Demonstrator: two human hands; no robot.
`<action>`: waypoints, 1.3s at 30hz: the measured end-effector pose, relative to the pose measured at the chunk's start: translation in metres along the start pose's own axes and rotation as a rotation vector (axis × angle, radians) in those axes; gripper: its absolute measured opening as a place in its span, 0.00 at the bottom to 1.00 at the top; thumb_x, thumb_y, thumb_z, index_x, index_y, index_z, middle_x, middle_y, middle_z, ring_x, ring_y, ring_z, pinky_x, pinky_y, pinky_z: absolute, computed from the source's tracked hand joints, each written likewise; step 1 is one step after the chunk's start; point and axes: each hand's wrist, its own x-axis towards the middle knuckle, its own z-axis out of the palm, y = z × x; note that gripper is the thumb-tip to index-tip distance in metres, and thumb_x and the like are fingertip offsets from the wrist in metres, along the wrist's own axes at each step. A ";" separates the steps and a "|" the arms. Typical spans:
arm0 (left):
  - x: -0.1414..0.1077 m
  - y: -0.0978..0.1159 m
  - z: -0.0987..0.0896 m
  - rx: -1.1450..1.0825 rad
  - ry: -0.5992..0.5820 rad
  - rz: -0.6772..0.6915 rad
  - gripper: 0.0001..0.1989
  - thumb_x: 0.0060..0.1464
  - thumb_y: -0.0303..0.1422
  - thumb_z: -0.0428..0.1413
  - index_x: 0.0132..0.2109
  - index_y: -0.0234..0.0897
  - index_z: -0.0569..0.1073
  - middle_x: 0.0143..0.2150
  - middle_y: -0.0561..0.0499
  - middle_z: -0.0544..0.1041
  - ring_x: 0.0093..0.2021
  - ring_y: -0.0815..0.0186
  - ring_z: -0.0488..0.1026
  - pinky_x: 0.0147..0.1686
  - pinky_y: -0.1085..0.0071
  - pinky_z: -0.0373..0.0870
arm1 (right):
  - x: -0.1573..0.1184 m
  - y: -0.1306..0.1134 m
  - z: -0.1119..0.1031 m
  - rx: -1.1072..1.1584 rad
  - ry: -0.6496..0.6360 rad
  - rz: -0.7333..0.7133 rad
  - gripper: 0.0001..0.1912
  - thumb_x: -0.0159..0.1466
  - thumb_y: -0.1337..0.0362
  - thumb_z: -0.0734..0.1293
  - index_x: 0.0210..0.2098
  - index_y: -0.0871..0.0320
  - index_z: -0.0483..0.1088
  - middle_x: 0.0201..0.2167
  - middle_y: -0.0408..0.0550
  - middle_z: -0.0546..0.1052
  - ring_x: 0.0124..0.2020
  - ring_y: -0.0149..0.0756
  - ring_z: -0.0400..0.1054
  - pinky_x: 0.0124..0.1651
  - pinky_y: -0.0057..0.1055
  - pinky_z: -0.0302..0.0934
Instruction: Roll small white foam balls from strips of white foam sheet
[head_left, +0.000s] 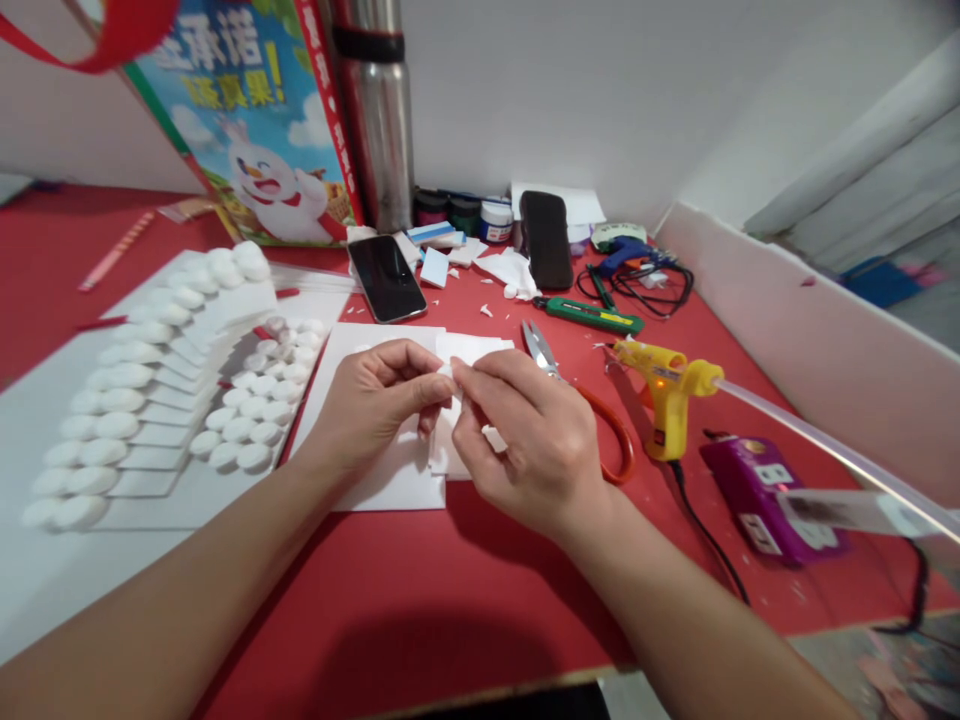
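Note:
My left hand [386, 400] and my right hand [525, 425] meet at the fingertips above the middle of the table. Both pinch one small white piece [447, 371], mostly hidden by the fingers; its material I cannot make out. Beneath them lie white sheets [375, 490] of paper or card. To the left stands a row of overlapping white cards [154, 460] with white round pads [101, 455] along their outer ends. Beside it, more white round pads [251, 420] lie close together. Just right of my right hand are scissors with orange handles [616, 440], partly covered by that hand.
A yellow glue gun [664, 385] with a lit orange light and a long glue stick stands right, near a purple box [765, 500]. Behind are two phones [387, 278], a green cutter [589, 314], paint jars [495, 221], a steel bottle [382, 130] and a printed box [262, 130].

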 end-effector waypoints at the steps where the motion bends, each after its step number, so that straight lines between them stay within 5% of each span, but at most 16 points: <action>1: 0.000 0.000 0.000 0.004 0.004 -0.001 0.07 0.51 0.29 0.68 0.32 0.34 0.77 0.23 0.55 0.77 0.19 0.74 0.69 0.21 0.78 0.69 | 0.001 0.000 0.000 -0.012 -0.007 -0.002 0.11 0.68 0.72 0.62 0.43 0.67 0.77 0.36 0.57 0.77 0.33 0.39 0.73 0.34 0.35 0.72; 9: 0.001 0.002 0.002 -0.009 0.019 -0.007 0.11 0.48 0.32 0.71 0.31 0.34 0.77 0.23 0.55 0.76 0.19 0.74 0.69 0.21 0.78 0.69 | 0.000 -0.004 -0.001 -0.191 -0.090 -0.052 0.16 0.72 0.70 0.58 0.51 0.70 0.74 0.37 0.58 0.78 0.36 0.42 0.73 0.33 0.37 0.71; 15: 0.006 0.000 0.000 -0.240 -0.001 -0.066 0.17 0.48 0.38 0.73 0.29 0.31 0.76 0.24 0.54 0.75 0.19 0.78 0.66 0.20 0.83 0.64 | -0.003 -0.011 0.004 -0.265 -0.174 -0.016 0.23 0.73 0.71 0.56 0.64 0.73 0.64 0.46 0.61 0.77 0.40 0.43 0.72 0.32 0.35 0.68; 20: 0.007 0.003 0.000 -0.372 -0.043 -0.134 0.20 0.44 0.39 0.74 0.29 0.31 0.75 0.26 0.53 0.76 0.21 0.79 0.66 0.20 0.84 0.64 | -0.001 -0.007 -0.003 0.032 -0.008 0.121 0.23 0.71 0.69 0.60 0.64 0.58 0.67 0.46 0.53 0.74 0.38 0.36 0.70 0.37 0.34 0.69; 24: 0.005 0.006 0.002 -0.282 -0.094 -0.084 0.16 0.46 0.38 0.74 0.31 0.30 0.79 0.27 0.51 0.78 0.21 0.78 0.68 0.21 0.83 0.65 | 0.004 0.004 -0.001 0.550 0.096 0.595 0.14 0.72 0.63 0.63 0.55 0.57 0.73 0.32 0.44 0.73 0.28 0.30 0.67 0.32 0.30 0.68; 28: 0.001 0.007 0.005 -0.214 -0.149 -0.086 0.12 0.47 0.36 0.73 0.33 0.33 0.81 0.27 0.51 0.80 0.20 0.75 0.70 0.23 0.79 0.68 | 0.009 0.013 0.005 1.129 -0.002 0.924 0.17 0.66 0.54 0.70 0.50 0.56 0.75 0.40 0.47 0.78 0.36 0.32 0.74 0.39 0.31 0.72; 32: 0.000 0.007 0.005 -0.188 -0.149 -0.074 0.12 0.47 0.37 0.73 0.33 0.35 0.82 0.27 0.51 0.80 0.20 0.74 0.70 0.22 0.77 0.68 | 0.010 0.012 0.005 1.309 -0.109 0.997 0.19 0.63 0.51 0.73 0.49 0.54 0.77 0.44 0.48 0.81 0.43 0.36 0.76 0.51 0.38 0.72; 39: 0.000 0.006 0.003 -0.202 -0.179 -0.089 0.10 0.49 0.36 0.72 0.34 0.36 0.82 0.26 0.53 0.79 0.20 0.75 0.70 0.21 0.79 0.67 | 0.007 0.008 0.009 1.421 -0.190 1.020 0.24 0.61 0.53 0.76 0.55 0.55 0.75 0.40 0.47 0.82 0.36 0.36 0.76 0.47 0.41 0.73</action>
